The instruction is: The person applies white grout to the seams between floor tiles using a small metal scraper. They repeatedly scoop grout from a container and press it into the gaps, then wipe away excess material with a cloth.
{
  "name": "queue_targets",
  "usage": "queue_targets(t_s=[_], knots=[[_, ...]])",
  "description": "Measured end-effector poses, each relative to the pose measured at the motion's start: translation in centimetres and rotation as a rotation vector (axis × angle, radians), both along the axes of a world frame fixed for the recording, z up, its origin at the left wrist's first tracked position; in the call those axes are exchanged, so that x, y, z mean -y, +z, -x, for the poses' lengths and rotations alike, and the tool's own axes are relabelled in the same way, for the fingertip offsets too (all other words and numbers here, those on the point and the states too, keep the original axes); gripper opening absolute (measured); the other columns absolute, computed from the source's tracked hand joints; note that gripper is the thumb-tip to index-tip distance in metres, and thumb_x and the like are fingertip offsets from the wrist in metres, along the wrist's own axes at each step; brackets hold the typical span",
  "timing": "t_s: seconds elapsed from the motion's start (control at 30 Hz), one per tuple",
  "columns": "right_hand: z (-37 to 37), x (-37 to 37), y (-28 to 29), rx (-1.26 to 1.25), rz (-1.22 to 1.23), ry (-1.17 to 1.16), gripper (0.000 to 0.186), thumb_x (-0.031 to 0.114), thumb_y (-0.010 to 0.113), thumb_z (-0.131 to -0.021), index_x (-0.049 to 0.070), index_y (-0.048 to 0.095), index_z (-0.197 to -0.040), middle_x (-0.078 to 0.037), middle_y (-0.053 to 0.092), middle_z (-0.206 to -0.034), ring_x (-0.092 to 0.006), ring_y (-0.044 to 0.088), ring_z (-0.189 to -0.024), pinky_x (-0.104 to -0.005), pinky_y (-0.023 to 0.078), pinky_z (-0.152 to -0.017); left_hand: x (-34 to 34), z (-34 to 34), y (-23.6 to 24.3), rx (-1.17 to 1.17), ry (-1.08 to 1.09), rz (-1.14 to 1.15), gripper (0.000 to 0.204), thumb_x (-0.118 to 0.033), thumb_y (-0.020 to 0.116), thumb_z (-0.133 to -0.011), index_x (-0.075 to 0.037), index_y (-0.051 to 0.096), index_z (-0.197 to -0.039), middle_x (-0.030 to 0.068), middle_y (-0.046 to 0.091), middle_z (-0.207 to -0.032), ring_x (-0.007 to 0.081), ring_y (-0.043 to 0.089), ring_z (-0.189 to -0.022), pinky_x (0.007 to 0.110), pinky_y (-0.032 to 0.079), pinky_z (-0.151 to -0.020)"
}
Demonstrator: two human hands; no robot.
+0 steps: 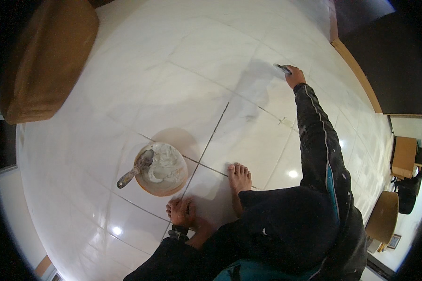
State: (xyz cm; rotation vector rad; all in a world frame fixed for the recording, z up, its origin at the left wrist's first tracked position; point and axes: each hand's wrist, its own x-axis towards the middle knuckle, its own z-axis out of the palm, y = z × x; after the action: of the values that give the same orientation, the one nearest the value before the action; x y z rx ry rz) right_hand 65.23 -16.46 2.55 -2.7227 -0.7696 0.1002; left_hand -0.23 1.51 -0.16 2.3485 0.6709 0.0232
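My right hand (295, 77), at the end of an outstretched arm, is closed around a small putty knife (281, 69) with a dark grip and a pale edge, low over the white tiles. Down by my left foot, my left hand (183, 213) wears a dark watch (177, 232). It hangs over the foot, and its fingers are too foreshortened to read. A round tub (186, 174) of thick white paste (165, 161) stands just ahead of that hand. Leaning in the tub is a second putty knife (128, 178), its worn handle sticking out over the left rim.
Dark open joints (214, 132) run between some floor tiles; others look filled and smeared white. My bare right foot (239, 177) stands beside the joint crossing. A brown covered piece of furniture (56, 61) is at far left, a dark wood-edged panel (384, 61) at far right.
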Motion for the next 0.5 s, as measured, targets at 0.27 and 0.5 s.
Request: queue_targets(t_s=[0.27,0.5], knots=[[6.2,-5.1,-1.6,-0.021,0.105,0.214,0.044,0.006,0.056,-0.078,0.022,0.066,-0.117,-0.011,0.068,-0.109,-0.0345,0.064,-0.098,-0.0437,0.051,-0.089,-0.3,0.1,-0.1,-0.009,-0.034,0.013,0.019,-0.016,0.064,-0.080,-0.011,0.066,-0.099,0.0131,0.068,-0.095,0.0359,0.057,-0.097,0.048,0.040,-0.089],[9.9,-1.1,-1.1,-0.282,0.054,0.495,0.044,-0.010,0.053,-0.069,0.017,0.070,-0.100,-0.003,0.070,-0.109,-0.0262,0.060,-0.110,-0.0437,0.043,-0.102,0.1,0.0,0.8,0.012,0.009,-0.068,0.018,-0.015,0.063,-0.081,-0.013,0.067,-0.098,0.0098,0.067,-0.089,0.0354,0.051,-0.092,0.047,0.039,-0.086]])
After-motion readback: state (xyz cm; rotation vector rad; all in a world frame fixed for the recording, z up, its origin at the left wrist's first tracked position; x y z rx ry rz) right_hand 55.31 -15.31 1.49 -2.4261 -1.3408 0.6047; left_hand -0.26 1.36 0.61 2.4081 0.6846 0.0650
